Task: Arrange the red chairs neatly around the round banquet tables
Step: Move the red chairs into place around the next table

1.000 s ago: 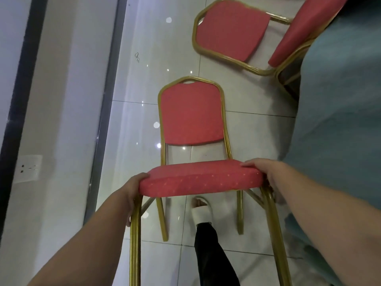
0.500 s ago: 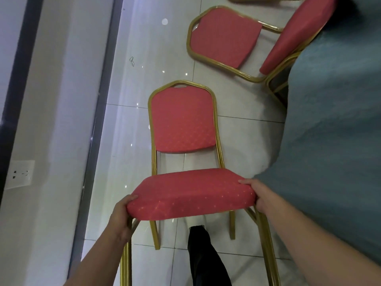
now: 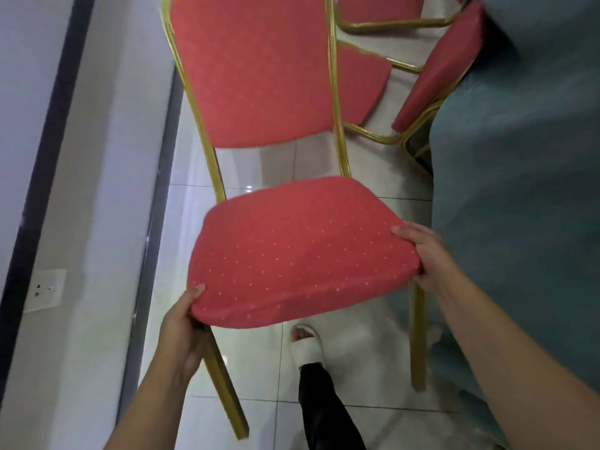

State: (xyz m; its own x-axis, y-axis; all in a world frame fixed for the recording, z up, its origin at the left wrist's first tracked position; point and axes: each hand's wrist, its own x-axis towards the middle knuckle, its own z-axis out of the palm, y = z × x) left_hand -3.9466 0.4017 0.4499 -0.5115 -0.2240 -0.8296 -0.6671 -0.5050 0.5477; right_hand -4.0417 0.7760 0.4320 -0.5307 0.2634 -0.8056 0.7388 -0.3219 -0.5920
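Centre of frame: red chair (image 3: 292, 248) with a gold metal frame, seat tilted, backrest running up to the top edge. Left hand (image 3: 181, 332) grips the seat's front-left corner at lower left, thumb on top of the cushion, other fingers curled under where the leg meets it. Right hand (image 3: 425, 258) holds the front-right corner at right of centre, thumb on top of the cushion, fingers wrapped over the edge; fingertips underneath are hidden. Whether the legs touch the floor I cannot tell; the front-left leg slants toward the bottom of the frame. Tight on the right: a table under a blue-green cloth (image 3: 519, 190) fills the right side, and the cloth hangs just beside the right hand and the front-right leg. Upper right: a second red chair (image 3: 435, 79) sits against the cloth, its backrest partly hidden behind the held chair; a third chair (image 3: 376, 11) shows at the top edge. Left side: pale wall (image 3: 65, 157) with a dark vertical strip and a white wall socket (image 3: 45, 289) at lower left. Below the seat, bottom centre: one foot in a white slipper (image 3: 306, 347) with a dark trouser leg, on glossy light floor tiles (image 3: 181, 206).
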